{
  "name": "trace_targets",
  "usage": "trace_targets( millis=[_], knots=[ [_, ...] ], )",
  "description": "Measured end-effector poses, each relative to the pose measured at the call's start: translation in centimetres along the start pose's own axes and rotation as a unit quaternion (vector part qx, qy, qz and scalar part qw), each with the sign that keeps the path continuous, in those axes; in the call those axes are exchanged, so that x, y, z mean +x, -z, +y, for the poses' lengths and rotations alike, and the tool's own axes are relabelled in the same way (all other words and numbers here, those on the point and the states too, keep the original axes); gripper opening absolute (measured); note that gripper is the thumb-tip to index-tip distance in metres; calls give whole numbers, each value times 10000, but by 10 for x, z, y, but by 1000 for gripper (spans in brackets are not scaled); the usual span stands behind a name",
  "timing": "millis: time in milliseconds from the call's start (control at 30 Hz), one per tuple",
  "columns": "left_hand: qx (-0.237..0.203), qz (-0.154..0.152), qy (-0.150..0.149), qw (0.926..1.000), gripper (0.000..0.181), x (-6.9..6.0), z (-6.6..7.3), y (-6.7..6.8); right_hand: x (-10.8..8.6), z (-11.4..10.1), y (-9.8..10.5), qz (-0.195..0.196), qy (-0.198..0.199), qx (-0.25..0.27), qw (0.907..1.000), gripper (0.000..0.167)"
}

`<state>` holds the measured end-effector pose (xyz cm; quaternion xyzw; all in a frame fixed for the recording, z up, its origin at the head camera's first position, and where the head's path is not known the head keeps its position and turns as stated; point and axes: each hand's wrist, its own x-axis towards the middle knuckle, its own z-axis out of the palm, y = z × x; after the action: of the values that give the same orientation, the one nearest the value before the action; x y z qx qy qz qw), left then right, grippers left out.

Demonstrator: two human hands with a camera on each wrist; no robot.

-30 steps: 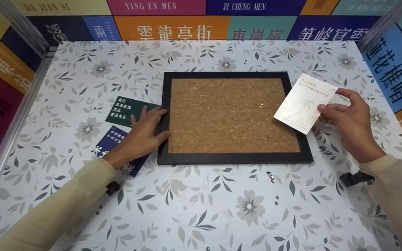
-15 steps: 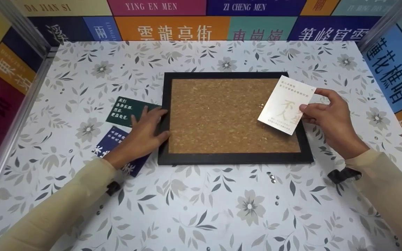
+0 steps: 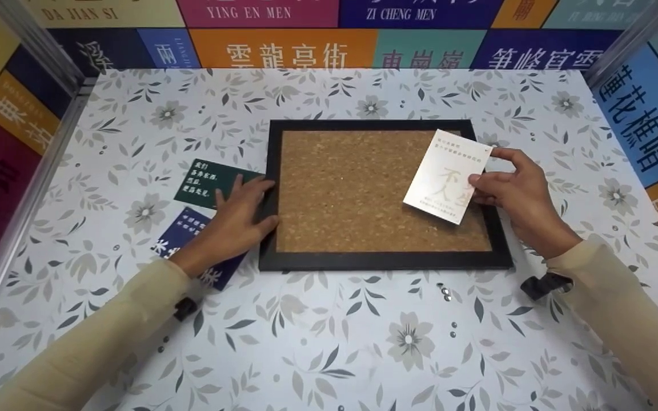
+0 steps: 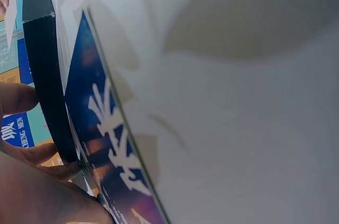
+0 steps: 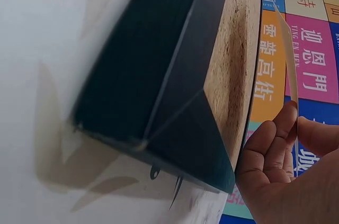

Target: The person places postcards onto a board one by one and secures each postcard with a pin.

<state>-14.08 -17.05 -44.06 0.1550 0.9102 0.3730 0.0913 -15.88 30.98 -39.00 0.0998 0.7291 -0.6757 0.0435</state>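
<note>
In the head view a black-framed cork board [image 3: 363, 194] lies on the table. My left hand [image 3: 232, 220] rests with spread fingers against its left edge, over a green card [image 3: 200, 185] and a blue card [image 3: 183, 228] that it partly covers. My right hand [image 3: 520, 194] pinches the right edge of a cream card [image 3: 446, 180], tilted over the right part of the board. The right wrist view shows the thumb and fingers on either side of this card [image 5: 290, 65], above the frame [image 5: 169, 97]. In the left wrist view the blue card [image 4: 100, 118] lies beside the frame [image 4: 47, 70].
Several small shiny round pieces [image 3: 446, 293] lie on the table in front of the board's right part. The table's cover [image 3: 329, 342] has a leaf and flower print. Colourful panels with lettering [image 3: 283, 48] stand behind the table and at both sides.
My right hand has moved left with the cream card, from the board's right edge to over the cork. My left hand has stayed in place.
</note>
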Motion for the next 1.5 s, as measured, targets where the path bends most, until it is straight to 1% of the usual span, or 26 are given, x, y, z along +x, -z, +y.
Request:
trace_targets(
  millis=[100,167,233,367,533,567,600,667,700,767,800,833,900,1033,1100,1167,1333,1500],
  knots=[
    [-5,-30,13,10000,71,0,0,0,0,1,-2,-25,12,53,10000,62],
    [-45,-96,68,9999,72,-1,6,3,0,1,-4,-37,21,96,9999,60],
    [2,-56,38,10000,73,1,2,1,0,2,-5,-44,3,150,9999,60],
    [21,10,-18,10000,73,2,-1,-2,1,2,-9,-53,-72,132,9999,60],
    [3,-42,56,10000,72,-2,6,2,3,2,-13,-90,-124,-32,9999,64],
    [27,-17,30,10000,72,-1,3,1,3,2,-14,-105,-129,-60,9998,65],
    [8,-46,53,10000,71,-2,6,2,4,2,-14,-118,-127,-76,9998,65],
    [3,-47,52,10000,71,-3,6,2,4,3,-16,-150,-126,-72,9998,65],
    [19,-18,23,10000,71,-2,4,1,5,3,-16,-165,-131,-44,9998,64],
    [-12,-9,9,10000,72,-2,3,1,6,4,-18,-196,-136,27,9997,62],
    [-36,-41,46,10000,72,-3,6,2,6,4,-19,-214,-127,39,9997,61],
    [-14,-31,13,10000,72,-2,2,1,7,4,-20,-227,-130,63,9996,60],
    [18,-10,-1,10000,73,0,-1,-1,8,5,-23,-241,-140,132,9995,59],
    [59,-55,27,10000,72,1,1,-1,8,5,-29,-257,-139,-1,9996,60],
    [60,-123,114,9998,71,0,8,2,9,4,-32,-270,-138,-137,9994,63],
    [95,-168,163,9997,71,0,11,4,10,4,-34,-304,-142,-261,9991,65],
    [177,-194,216,9994,72,0,11,4,12,5,-40,-348,-160,-338,9987,66],
    [153,-165,207,9995,72,-1,11,4,14,4,-46,-417,-148,-362,9984,68]
  ],
)
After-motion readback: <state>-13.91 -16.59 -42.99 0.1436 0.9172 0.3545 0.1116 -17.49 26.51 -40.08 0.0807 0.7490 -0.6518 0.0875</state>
